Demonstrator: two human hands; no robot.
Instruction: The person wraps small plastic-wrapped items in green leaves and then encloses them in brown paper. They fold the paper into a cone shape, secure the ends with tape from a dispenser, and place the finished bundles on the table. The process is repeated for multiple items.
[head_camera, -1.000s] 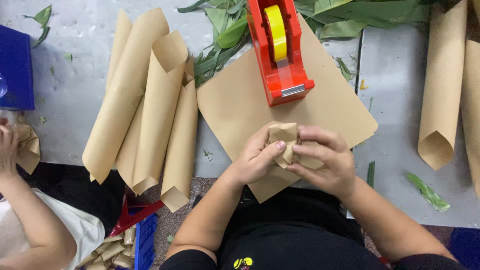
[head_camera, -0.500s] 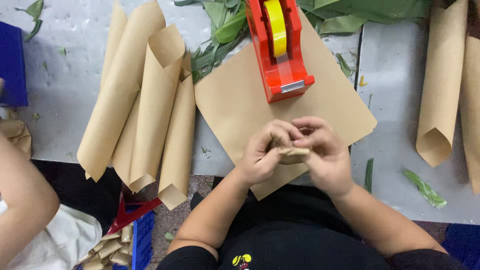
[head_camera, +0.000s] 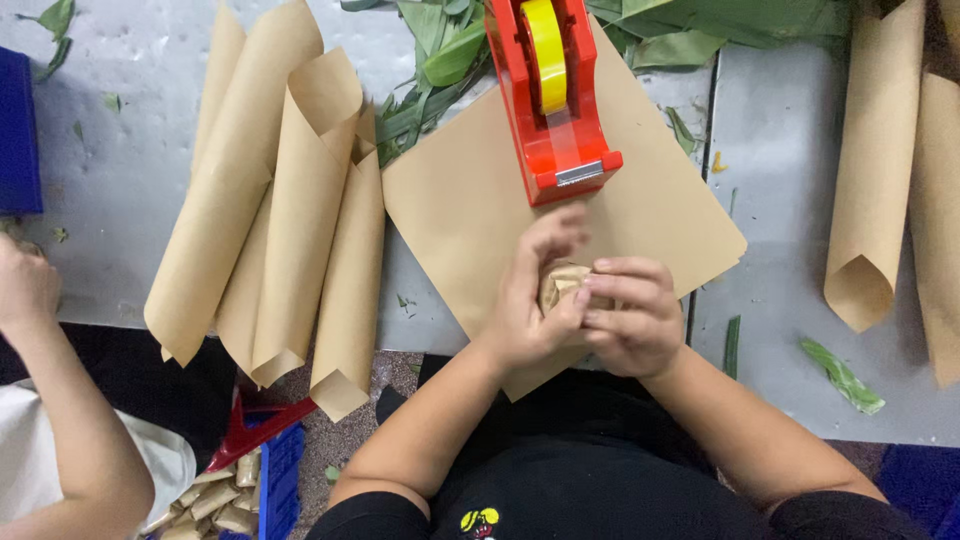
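Observation:
My left hand (head_camera: 533, 300) and my right hand (head_camera: 632, 318) together grip a small parcel wrapped in brown paper (head_camera: 562, 285), just above the near edge of a flat brown paper sheet (head_camera: 455, 215). The left fingers reach up toward the red tape dispenser (head_camera: 552, 100), which holds a yellow tape roll (head_camera: 546, 50) and stands on the sheet's far part. Most of the parcel is hidden by my fingers.
Several rolled brown paper cones (head_camera: 275, 200) lie at the left, more rolls (head_camera: 885, 170) at the right. Green leaves (head_camera: 440, 70) are piled at the back. Another person's arm (head_camera: 60, 410) is at the lower left, above a blue crate of small wrapped parcels (head_camera: 225, 495).
Both hands have kept turning the parcel and shifted slightly up toward the dispenser. The left fingers now stretch toward its front. The other person's arm has moved at the left.

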